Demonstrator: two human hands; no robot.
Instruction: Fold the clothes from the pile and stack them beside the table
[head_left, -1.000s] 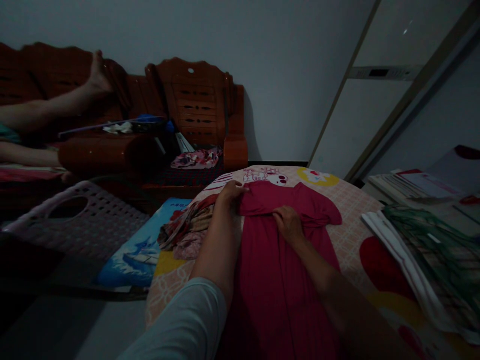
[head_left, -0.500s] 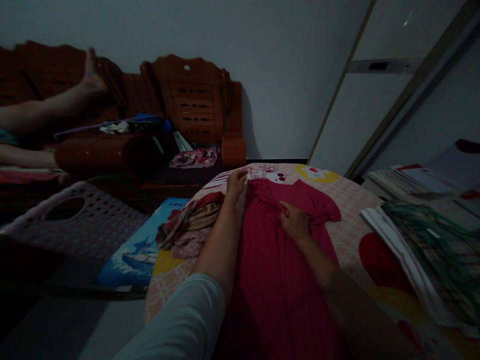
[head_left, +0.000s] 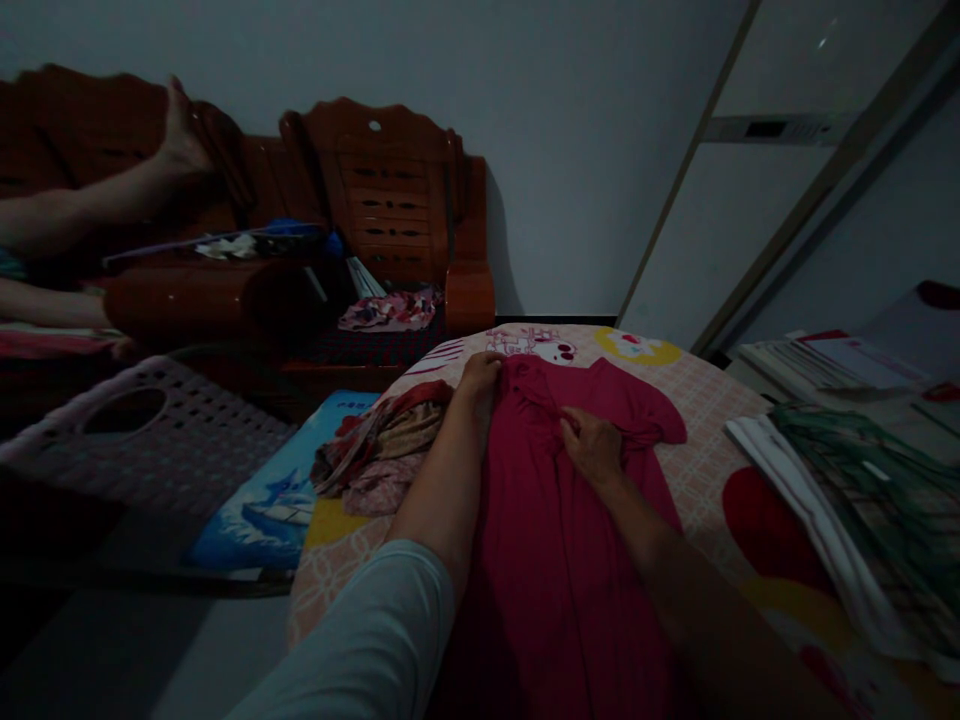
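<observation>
A long, dark pink short-sleeved dress [head_left: 525, 560] lies spread over the round table, its neck end pointing away from me and its lower part running out of view. My left hand [head_left: 481, 376] is closed on the cloth at the dress's upper left shoulder edge. On the chest, my right hand [head_left: 591, 440] pinches a bit of the fabric between thumb and forefinger, raising small folds. One sleeve [head_left: 660, 412] sticks out to the right. Just left of my left forearm sits a crumpled heap of patterned clothes [head_left: 394, 455].
A patterned tablecloth [head_left: 705, 460] covers the table. Folded green and white cloths [head_left: 847, 500] lie at right, near papers [head_left: 817, 365]. A wooden bench [head_left: 394, 215] stands behind, with a person's bare legs [head_left: 97, 205] at left. A woven plastic basket [head_left: 172, 430] and blue bag [head_left: 277, 500] are lower left.
My left hand has come slightly down and right, onto the shoulder edge of the dress. My right hand stays at the chest, still pinching the fabric. The view has shifted slightly.
</observation>
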